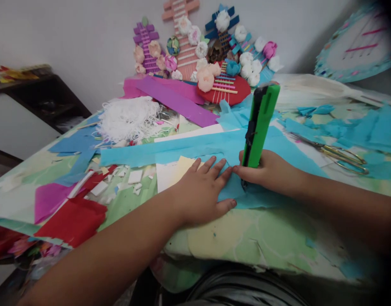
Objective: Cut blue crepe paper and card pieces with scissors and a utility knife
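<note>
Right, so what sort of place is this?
Probably a paper-craft workspace: flat turquoise paper, gold-handled metal scissors and a long green-and-black cutter in the right hand suggest it.

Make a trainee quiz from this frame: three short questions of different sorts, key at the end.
1. Which hand grips the cutter? A) left B) right C) both
2. True or false: the left hand lies palm down.
3. Fill in: the cutter's tip points down at ____ paper.

Key: 1. B, the right hand. 2. True. 3. Blue.
</note>
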`<state>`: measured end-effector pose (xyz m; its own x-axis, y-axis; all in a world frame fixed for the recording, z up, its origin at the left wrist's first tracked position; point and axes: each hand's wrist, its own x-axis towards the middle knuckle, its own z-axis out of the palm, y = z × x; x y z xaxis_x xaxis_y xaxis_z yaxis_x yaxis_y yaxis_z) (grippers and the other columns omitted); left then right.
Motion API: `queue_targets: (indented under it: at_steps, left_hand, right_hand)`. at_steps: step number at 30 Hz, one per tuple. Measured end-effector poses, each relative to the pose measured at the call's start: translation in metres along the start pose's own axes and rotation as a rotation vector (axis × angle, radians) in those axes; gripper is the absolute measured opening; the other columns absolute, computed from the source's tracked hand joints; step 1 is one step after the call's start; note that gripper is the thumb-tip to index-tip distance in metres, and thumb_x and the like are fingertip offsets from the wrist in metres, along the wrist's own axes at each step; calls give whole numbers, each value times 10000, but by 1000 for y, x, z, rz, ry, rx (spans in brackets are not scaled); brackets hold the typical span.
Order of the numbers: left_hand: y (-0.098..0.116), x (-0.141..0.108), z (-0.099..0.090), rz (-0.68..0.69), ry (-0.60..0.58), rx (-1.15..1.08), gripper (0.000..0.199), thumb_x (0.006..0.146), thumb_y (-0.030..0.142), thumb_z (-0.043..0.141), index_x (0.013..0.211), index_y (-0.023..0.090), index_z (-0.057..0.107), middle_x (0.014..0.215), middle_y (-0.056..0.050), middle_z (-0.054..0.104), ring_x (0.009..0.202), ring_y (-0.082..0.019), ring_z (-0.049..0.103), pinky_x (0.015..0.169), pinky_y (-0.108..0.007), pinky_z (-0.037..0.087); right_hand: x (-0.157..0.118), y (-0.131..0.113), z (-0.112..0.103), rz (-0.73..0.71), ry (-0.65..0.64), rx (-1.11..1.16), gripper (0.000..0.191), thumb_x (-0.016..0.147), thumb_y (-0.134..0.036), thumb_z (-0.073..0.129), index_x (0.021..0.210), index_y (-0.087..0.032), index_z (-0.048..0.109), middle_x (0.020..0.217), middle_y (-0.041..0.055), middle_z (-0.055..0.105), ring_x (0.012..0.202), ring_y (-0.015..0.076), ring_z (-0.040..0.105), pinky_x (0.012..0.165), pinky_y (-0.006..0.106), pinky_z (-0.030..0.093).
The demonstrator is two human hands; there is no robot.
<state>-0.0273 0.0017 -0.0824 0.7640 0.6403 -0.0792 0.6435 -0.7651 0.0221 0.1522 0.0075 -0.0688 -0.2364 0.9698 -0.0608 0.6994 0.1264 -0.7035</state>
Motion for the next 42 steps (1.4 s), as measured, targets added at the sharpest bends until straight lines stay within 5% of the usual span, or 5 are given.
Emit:
queue_targets:
  at_steps: [10,17,42]
  left_hand:
    - [1,1,0,-3,-13,-18,677,816,555,224,1334,119,208,1397,-139,148,1274,-310,96,993,-518,114]
    - [0,0,0,-1,-16,-11,684,821,550,214,1344,111,175,1399,-132,138,1276,-304,93,991,-519,119]
    - [1,1,-1,-27,-59,-25,689,811,570,197,1348,140,178,1409,-108,105,1283,-289,64,1008,-498,85]
  right_hand:
    - [-1,3,-1,-38,-18,15,261,666,-410,507,567,-172,463,510,-33,466,505,90,411,485,219,326]
    - [-4,4,-5,67,-3,115,337,681,-489,483,590,-164,493,476,-43,423,444,74,368,447,220,300]
    - [-3,5,-1,-26,-34,-2,269,684,-399,494,558,-167,442,512,-35,441,509,81,395,483,212,323]
